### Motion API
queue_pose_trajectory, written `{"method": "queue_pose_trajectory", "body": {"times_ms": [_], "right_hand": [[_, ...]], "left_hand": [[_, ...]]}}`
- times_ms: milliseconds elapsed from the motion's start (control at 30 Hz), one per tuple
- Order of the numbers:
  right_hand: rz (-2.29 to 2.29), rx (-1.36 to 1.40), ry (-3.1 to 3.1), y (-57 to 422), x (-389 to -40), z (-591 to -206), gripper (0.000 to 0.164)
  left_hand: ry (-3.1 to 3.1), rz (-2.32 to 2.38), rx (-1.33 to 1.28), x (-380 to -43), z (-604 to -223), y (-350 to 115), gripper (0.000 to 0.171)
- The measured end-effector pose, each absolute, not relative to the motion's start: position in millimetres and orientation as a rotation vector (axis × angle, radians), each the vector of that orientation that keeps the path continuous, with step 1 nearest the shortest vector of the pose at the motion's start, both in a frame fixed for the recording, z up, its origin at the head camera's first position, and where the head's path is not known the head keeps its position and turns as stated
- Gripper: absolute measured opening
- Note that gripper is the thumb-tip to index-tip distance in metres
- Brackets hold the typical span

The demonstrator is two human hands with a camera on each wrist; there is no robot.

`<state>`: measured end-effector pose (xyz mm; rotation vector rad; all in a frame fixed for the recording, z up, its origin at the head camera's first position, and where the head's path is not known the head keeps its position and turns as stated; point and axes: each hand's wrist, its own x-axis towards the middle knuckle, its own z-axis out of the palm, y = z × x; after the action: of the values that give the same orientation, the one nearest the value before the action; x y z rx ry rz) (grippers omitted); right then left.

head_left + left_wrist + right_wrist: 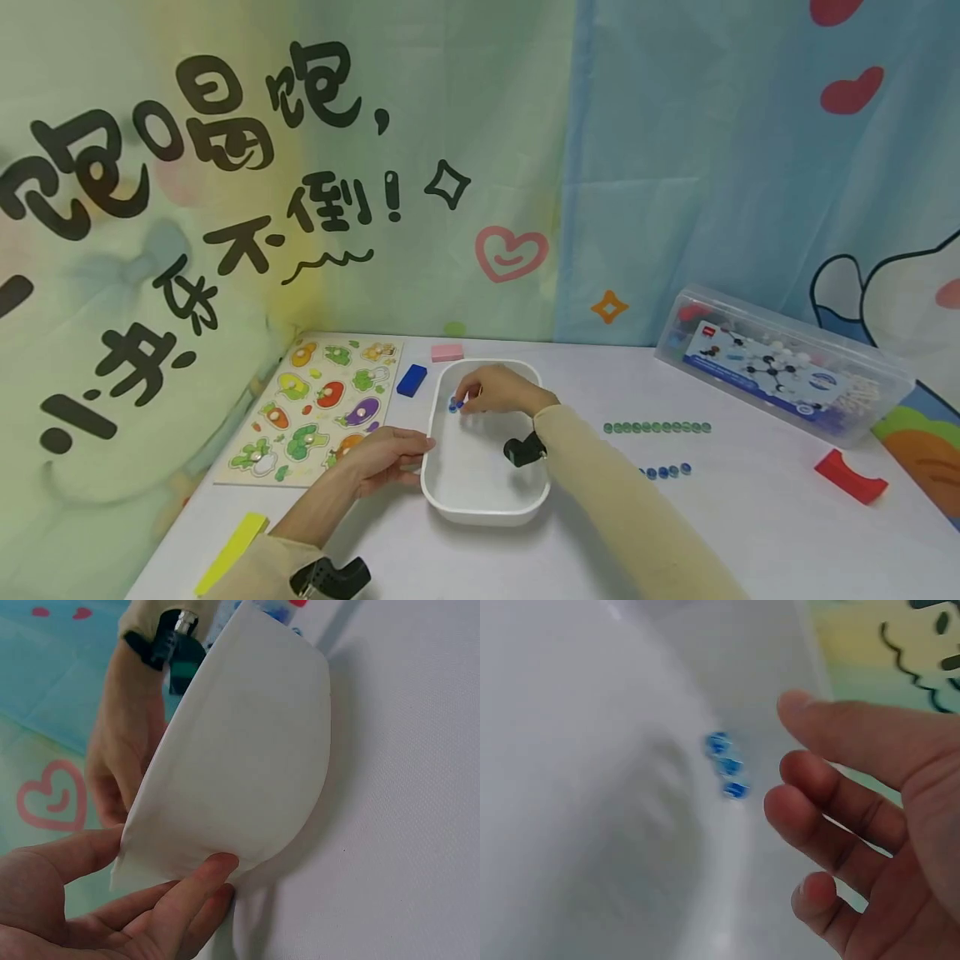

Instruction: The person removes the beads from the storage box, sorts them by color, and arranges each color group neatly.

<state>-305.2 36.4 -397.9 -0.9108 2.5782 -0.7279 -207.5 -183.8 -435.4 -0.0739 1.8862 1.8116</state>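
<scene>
A white plastic tub (486, 515) stands on the table, its near wall towards me. My left hand (390, 458) grips its left side; in the left wrist view the thumb is at the rim and the fingers press the outer wall (247, 735). Inside the tub, my right hand (501, 389) hovers by the far left corner. Three small blue glass marbles (729, 765) lie in a short line along the tub's inner edge. The right fingers (791, 810) are loosely bent beside them, apart from the marbles and holding nothing.
Right of the tub run a row of green marbles (657, 427) and a blue row (673, 471) partly behind my sleeve. A vegetable puzzle board (345, 342), blue block (412, 380), pink block (447, 352), yellow strip (232, 552), red arch (851, 477) and clear kit box (870, 400) surround.
</scene>
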Motion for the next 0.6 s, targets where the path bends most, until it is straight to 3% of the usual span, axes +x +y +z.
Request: {"method": "queue_pose_trajectory", "body": {"times_ms": [233, 600], "right_hand": [[-0.830, -0.883, 2.586, 89, -291, -368, 0.015], [-0.882, -0.726, 2.683, 230, -262, -363, 0.024]], "left_hand": [[1.923, 1.790, -0.078, -207, -435, -181, 0.047], [1.948, 1.778, -0.087, -204, -433, -182, 0.049]]}}
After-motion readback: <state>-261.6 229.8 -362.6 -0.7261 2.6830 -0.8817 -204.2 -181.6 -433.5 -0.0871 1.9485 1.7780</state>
